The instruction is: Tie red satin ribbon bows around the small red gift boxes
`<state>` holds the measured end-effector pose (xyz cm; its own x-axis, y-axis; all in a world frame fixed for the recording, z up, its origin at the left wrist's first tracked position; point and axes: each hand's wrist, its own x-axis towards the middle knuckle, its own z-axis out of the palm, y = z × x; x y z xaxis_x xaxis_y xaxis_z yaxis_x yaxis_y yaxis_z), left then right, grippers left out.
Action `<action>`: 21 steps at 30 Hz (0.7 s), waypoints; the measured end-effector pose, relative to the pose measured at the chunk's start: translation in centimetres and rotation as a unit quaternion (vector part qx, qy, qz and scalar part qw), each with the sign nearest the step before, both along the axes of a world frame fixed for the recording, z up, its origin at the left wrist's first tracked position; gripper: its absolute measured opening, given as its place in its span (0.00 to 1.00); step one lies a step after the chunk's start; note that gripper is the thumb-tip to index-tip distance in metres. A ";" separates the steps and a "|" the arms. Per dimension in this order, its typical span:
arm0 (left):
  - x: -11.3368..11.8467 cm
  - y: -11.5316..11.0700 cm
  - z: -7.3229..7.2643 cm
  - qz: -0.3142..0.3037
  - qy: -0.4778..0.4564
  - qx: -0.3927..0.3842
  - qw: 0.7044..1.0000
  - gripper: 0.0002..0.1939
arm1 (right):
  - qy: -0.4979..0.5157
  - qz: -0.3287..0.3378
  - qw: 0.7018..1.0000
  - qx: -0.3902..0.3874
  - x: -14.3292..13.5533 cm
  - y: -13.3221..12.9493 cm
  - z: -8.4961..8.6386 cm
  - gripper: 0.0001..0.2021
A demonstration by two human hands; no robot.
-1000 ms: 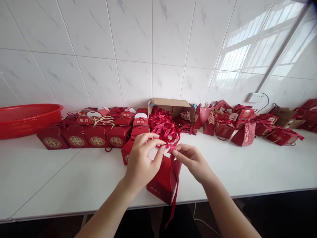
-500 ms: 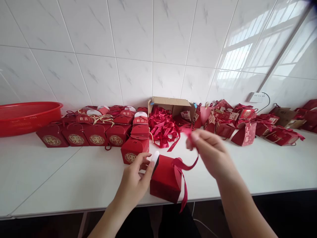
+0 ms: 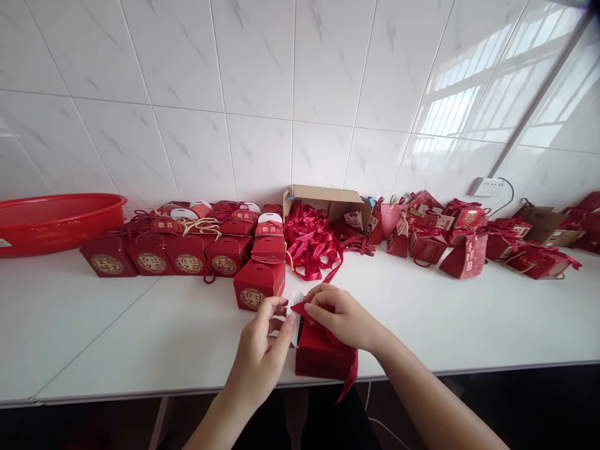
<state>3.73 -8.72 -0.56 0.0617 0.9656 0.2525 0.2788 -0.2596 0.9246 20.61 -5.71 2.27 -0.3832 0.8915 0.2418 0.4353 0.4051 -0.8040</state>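
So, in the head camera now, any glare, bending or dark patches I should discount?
Head view: a window reflection glares on the upper-right wall tiles, whose seams fan outward; head view again: it is very dark under the table, while the left hand and right hand look fairly sharp.

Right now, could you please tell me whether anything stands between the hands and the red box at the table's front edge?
Nothing visible does: the left hand is at the white flap of the red box, and the right hand pinches the ribbon over it. The nearest gold-emblem box stands farther back and left, not between.
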 end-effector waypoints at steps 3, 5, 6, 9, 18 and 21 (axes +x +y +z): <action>0.0 -0.1 0.1 -0.004 -0.015 -0.007 1.000 0.15 | -0.009 -0.006 1.000 0.004 -0.4 0.1 -0.2 0.15; 0.0 0.1 0.3 -0.006 -0.024 -0.006 1.000 0.14 | -0.014 -0.003 1.000 0.010 -0.5 0.2 -0.2 0.14; 0.0 0.2 0.5 -0.008 -0.029 -0.005 1.000 0.13 | -0.017 0.000 1.000 0.013 -0.5 0.2 -0.3 0.14; 0.0 1.0 0.8 -0.036 -0.047 -0.018 0.998 0.13 | -0.022 0.007 1.000 0.018 -0.5 0.1 -0.2 0.14; -1.7 2.2 -0.5 -0.026 0.082 -0.037 0.996 0.12 | 0.031 -0.038 0.998 0.045 0.7 -0.5 0.0 0.15; -4.8 2.0 -2.0 0.085 0.260 -0.026 0.961 0.11 | 0.084 -0.132 0.982 0.108 3.0 -2.6 -0.8 0.10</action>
